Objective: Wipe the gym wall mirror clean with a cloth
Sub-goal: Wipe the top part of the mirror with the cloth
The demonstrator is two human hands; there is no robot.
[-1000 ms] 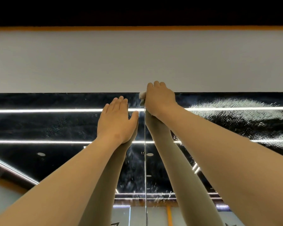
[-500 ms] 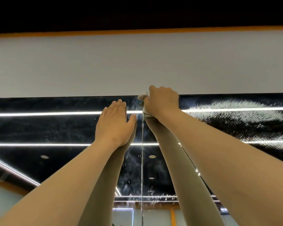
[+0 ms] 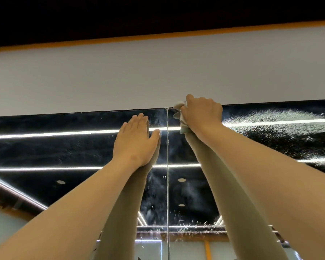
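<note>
1. Your right hand (image 3: 203, 115) gripped a pale, crumpled cloth (image 3: 179, 117), with the fingers (image 3: 201, 102) curled tight round it. The cloth bunched out in soft folds on the thumb side of the fist.
2. The cloth sat at the top edge of the mirror (image 3: 64, 152), just right of the vertical seam (image 3: 167, 184), touching the glass where it meets the wall (image 3: 158, 76).
3. Your left hand (image 3: 135, 141) lay flat against the glass just left of the seam. Its fingers (image 3: 137, 121) were straight and pressed together, and the thumb angled out toward the seam.
4. The mirror was dark, glossy glass in two panels that met at the thin seam. It reflected long white light strips (image 3: 45, 134) and both of your forearms.
5. A speckled film of fine droplets (image 3: 270, 124) covered the right panel beyond your right hand. Fainter specks showed lower down, near the seam.
6. The wall above was a smooth, matte, pale grey band, topped by a narrow orange strip (image 3: 158, 35) with dark surface above it.
7. Your bare forearms reached upward and hid much of the lower glass on both panels.
</note>
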